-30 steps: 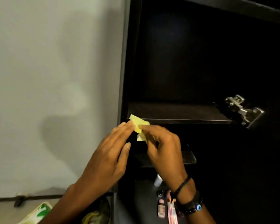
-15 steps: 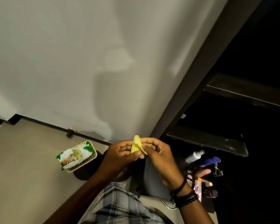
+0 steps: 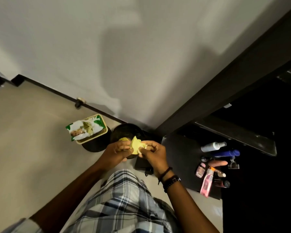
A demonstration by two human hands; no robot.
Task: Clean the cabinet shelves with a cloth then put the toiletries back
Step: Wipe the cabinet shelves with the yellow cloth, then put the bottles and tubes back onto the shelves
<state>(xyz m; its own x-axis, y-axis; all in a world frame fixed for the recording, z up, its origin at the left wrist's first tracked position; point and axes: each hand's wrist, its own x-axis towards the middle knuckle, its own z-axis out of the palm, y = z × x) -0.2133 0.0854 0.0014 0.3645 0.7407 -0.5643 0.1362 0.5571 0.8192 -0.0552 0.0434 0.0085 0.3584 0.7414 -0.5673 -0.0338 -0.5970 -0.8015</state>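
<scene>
Yellow cloth (image 3: 136,147) pinched between left hand (image 3: 118,151) and right hand (image 3: 154,153) above the bin (image 3: 127,133) — refold to a clean face before wiping.

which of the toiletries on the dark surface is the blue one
The dark blue tube, lying on its side just below the grey spray bottle. The others near it are grey, pink or reddish; only this one is blue.

Yellow cloth (image 3: 136,145): soft, crumpled, matt. Wipes pack (image 3: 84,128): glossy plastic film. Cabinet frame (image 3: 228,84) and shelf (image 3: 238,137): dark, matt, wood-look. Spray bottle (image 3: 212,146): smooth plastic. Shorts (image 3: 124,199): woven plaid fabric. Wall (image 3: 124,47): matt paint.
</scene>
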